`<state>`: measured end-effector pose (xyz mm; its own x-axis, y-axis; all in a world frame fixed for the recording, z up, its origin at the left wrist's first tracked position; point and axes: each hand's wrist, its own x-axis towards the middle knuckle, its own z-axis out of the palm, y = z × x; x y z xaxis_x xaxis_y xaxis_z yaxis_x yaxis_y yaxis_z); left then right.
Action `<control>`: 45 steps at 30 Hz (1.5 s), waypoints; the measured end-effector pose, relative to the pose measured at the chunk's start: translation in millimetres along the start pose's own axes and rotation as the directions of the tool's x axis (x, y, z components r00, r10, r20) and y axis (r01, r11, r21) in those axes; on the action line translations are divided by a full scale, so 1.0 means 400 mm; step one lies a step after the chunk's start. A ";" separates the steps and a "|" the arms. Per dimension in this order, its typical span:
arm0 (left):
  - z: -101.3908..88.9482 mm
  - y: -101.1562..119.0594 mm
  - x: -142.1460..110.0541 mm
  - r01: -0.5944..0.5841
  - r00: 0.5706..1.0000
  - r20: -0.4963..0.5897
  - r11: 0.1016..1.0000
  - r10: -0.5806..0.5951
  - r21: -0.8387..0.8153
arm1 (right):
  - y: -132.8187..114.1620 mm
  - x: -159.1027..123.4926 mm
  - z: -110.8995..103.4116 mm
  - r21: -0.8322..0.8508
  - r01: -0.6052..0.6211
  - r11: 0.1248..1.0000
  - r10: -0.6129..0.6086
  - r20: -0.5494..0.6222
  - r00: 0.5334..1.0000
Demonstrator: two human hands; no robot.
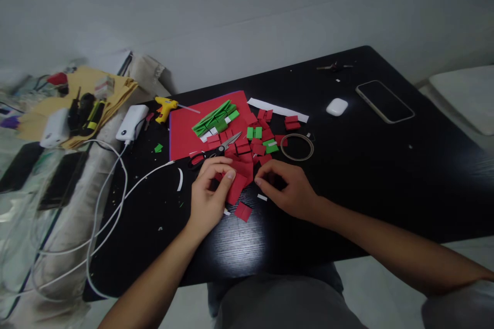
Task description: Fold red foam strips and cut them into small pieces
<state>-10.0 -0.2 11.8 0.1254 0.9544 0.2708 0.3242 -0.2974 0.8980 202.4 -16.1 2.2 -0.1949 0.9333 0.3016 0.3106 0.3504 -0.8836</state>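
My left hand (208, 195) pinches a flat piece of red paper (236, 187) between thumb and fingers. Just right of it, my right hand (287, 185) has thumb and fingertips drawn together; whatever may be between them is too small to make out. Black-handled scissors (221, 151) lie with blades apart beyond the left fingers. Small folded red pieces (292, 123) and green pieces (254, 132) are heaped past both hands. One red square (243, 212) lies nearer to me, and a small white strip (262, 197) is beside my right fingertips.
Behind the heap are a red sheet (181, 136), folded green paper (216, 118) and a tape ring (299, 159). A yellow glue gun (165, 109), a white power bank (131, 122) and cables (124, 164) occupy the left. Rightward sit a white case (337, 107) and a phone (385, 102).
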 end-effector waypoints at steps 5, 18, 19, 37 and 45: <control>0.011 0.004 -0.008 0.059 0.998 0.023 0.994 -0.058 -0.089 | -0.004 -0.013 0.013 -0.050 0.145 0.988 -0.148 -0.050 0.988; 0.028 0.010 -0.018 0.096 0.994 0.060 0.981 -0.087 -0.166 | 0.008 -0.019 0.016 0.016 0.154 0.988 -0.153 -0.065 0.986; 0.026 0.010 -0.016 0.105 0.993 0.078 0.979 -0.092 -0.172 | 0.008 -0.018 0.016 0.051 0.116 0.992 -0.113 -0.065 0.992; 0.010 0.001 -0.002 0.239 0.951 0.241 0.957 -0.195 -0.167 | 0.013 0.015 0.005 0.449 -0.387 0.806 0.339 0.187 0.922; 0.011 -0.005 -0.004 0.145 0.971 0.205 0.984 -0.121 -0.106 | 0.018 0.011 0.010 0.387 -0.323 0.864 0.330 0.052 0.943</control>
<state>-6.9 -1.4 8.0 0.2743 0.9580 0.0833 0.2375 -0.1514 0.9595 200.1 -9.7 -4.3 -0.1293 0.9913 -0.0258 -0.0287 -0.0297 -0.9991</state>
